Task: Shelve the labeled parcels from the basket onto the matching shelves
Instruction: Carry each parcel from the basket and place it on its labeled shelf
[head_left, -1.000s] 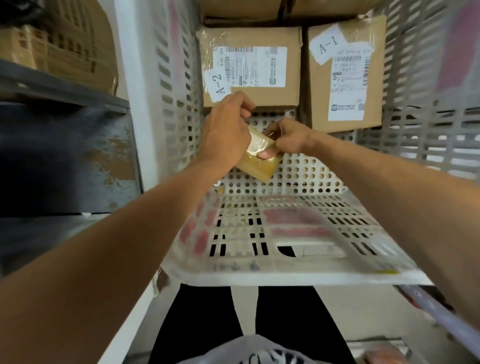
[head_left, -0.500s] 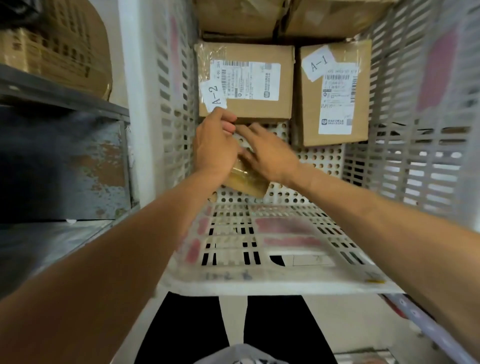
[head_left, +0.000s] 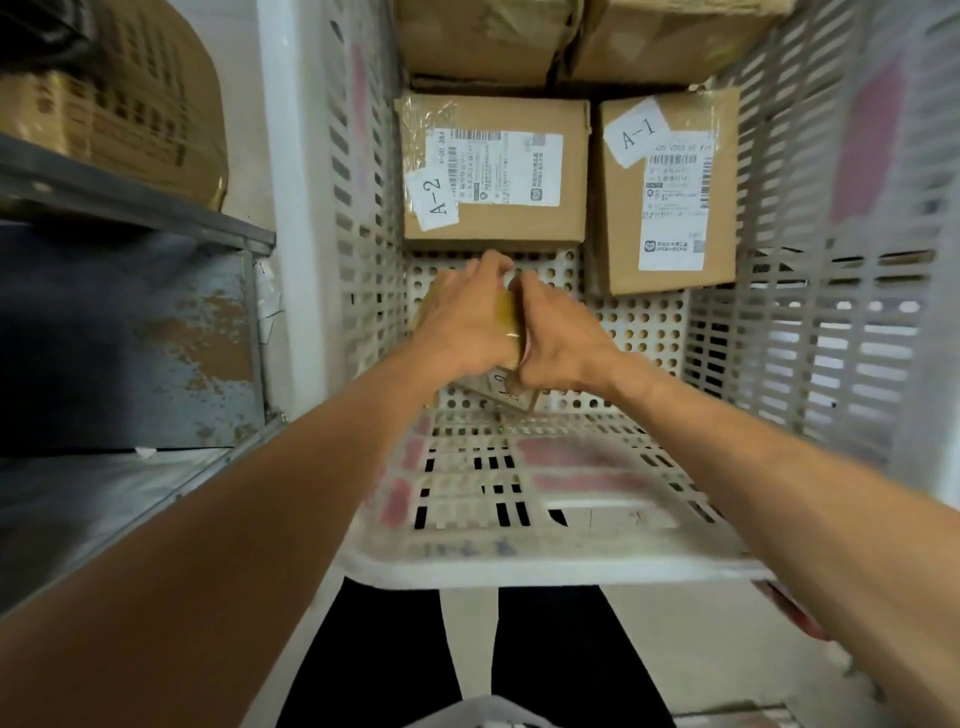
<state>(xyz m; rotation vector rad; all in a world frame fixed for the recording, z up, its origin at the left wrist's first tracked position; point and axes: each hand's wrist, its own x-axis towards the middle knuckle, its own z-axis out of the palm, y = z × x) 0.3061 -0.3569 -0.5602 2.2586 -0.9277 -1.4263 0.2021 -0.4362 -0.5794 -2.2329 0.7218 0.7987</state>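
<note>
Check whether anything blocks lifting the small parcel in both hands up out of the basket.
Nothing visible does. Left hand and right hand hold the small parcel between them; the A-2 box and A-1 box sit farther back in the basket.

Bare forearms, no sleeves; black trousers (head_left: 571, 660); white top (head_left: 483, 714).

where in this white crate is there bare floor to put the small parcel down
Free: the perforated floor right of both hands, below the A-1 box, up to the right wall. Crowded: the far end, where the A-2 box and A-1 box sit side by side.
</note>
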